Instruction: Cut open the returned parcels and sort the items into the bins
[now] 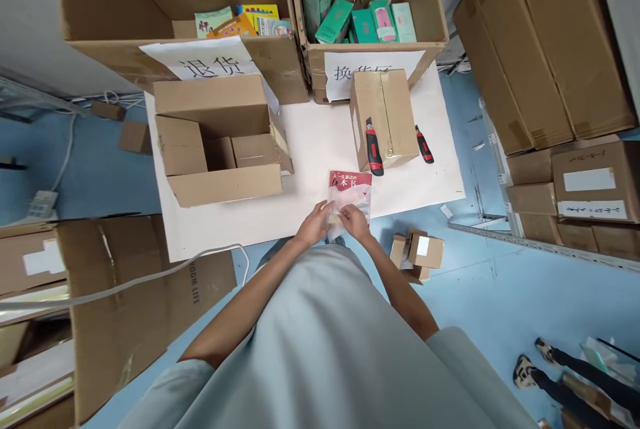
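A red and pink book [351,180] with Chinese lettering lies at the table's front edge, inside what looks like a clear plastic bag [335,227]. My left hand [314,223] grips the left side of the bag. With fingers pinched together, my right hand [354,221] holds the bag near the book's lower right part. Beyond the book stands a closed carton [397,112] with a red and black box cutter [373,149] resting on it. A second box cutter [425,145] lies on the table right of that carton.
An open carton [225,185] stands left on the white table [320,139]. Behind are two big boxes, one with booklets [233,27], the other with green packages [336,21]. A grey cable [165,273] crosses at left. Small cartons [425,250] lie on the floor; a person's legs [565,375] show lower right.
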A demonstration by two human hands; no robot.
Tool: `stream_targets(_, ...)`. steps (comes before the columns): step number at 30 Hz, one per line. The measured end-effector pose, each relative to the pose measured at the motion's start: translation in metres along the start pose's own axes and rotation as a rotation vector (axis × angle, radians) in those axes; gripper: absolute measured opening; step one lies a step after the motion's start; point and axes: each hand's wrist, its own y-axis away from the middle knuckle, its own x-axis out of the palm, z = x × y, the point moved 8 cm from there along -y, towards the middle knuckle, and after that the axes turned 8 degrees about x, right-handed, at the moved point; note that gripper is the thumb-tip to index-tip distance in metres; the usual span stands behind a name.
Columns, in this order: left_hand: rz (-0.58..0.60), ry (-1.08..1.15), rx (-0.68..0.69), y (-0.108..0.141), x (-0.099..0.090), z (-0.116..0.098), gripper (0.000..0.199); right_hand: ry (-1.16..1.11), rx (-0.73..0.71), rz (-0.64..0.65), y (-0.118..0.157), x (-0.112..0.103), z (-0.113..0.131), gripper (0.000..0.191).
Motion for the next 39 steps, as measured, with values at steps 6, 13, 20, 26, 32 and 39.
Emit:
stream_targets(6,0.015,0.025,0.085,-0.020,-0.007,-0.054,0.034,-0.257,-0.182,-0.031,0.033,-0.046,0.040,0.023)
stream_targets(13,-0.282,0.303,0.197,-0.026,-0.082,-0.090,0.030,-0.369,-0.229,-0.302,0.052,-0.123,0.084,0.078)
stream_targets(20,-0.481,0.521,0.308,-0.004,-0.173,-0.111,0.039,-0.524,-0.169,-0.074,0.054,-0.098,0.133,0.059)
stream_targets(26,-0.539,0.235,0.455,0.037,-0.231,-0.120,0.010,-0.726,-0.316,-0.213,0.055,-0.106,0.218,0.051)
stream_targets(32,-0.717,0.004,0.381,0.077,-0.295,-0.087,0.031,-0.629,-0.591,-0.231,0.025,-0.074,0.335,0.037)
stream_targets(39,-0.569,-0.203,0.156,0.048,-0.328,0.006,0.042,-0.063,-0.610,-0.159,-0.054,0.019,0.396,0.032)
